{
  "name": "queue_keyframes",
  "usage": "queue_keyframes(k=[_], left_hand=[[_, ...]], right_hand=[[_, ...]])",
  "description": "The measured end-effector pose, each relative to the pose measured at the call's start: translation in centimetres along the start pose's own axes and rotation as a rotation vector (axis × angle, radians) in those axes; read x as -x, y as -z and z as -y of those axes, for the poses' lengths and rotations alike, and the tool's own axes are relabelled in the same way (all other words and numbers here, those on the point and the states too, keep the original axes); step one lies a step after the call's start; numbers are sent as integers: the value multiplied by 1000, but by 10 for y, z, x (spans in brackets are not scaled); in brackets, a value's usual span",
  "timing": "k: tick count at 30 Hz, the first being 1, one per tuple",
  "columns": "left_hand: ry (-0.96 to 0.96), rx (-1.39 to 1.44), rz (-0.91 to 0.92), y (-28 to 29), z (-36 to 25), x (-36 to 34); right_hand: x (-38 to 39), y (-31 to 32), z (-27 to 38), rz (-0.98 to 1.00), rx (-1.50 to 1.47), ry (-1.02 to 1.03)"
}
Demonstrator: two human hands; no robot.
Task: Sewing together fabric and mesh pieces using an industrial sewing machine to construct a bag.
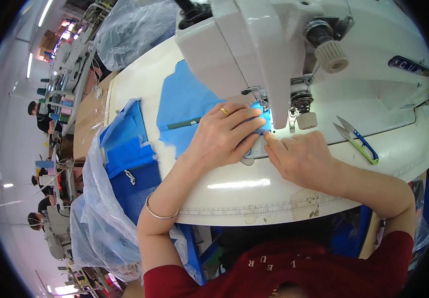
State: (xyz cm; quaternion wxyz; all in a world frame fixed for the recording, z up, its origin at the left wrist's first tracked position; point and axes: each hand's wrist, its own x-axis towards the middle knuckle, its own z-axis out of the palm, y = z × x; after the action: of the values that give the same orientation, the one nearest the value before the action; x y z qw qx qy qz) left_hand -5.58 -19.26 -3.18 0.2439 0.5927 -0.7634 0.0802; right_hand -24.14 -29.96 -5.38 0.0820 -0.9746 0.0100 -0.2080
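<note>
At the white sewing machine (269, 59) in the head view, my left hand (224, 131) lies over light blue fabric (184, 92) just left of the needle area, fingers slightly bent and apart, pressing beside the presser foot (259, 103). A dark green strip (179, 123) crosses that fabric. My right hand (296, 154) is curled, its fingertips at the lit fabric edge just below and right of the left hand's fingers; its thumb is mostly hidden.
Scissors (361, 141) lie right on the white table (234, 198). Blue pieces (127, 156) and plastic wrap (95, 218) sit at left; more plastic (130, 30) is behind. Several people (40, 116) are at other machines (63, 79) farther left.
</note>
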Motion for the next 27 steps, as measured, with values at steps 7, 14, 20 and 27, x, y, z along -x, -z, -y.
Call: queue_keyframes(k=[7,14,20,27], left_hand=[[22,-6,55,6,-4,2],[-3,28,-33,1,-3,-1],[-4,15,-17,5,0,3],[-4,20,-41,0,5,6]], right_hand=[[0,-6,-2,-100,-6,24],[-2,2,-3,-60,8,-3],[-6,-3,-3,-114,-24,46],[-6,-1,-3,-48,-22,-15]])
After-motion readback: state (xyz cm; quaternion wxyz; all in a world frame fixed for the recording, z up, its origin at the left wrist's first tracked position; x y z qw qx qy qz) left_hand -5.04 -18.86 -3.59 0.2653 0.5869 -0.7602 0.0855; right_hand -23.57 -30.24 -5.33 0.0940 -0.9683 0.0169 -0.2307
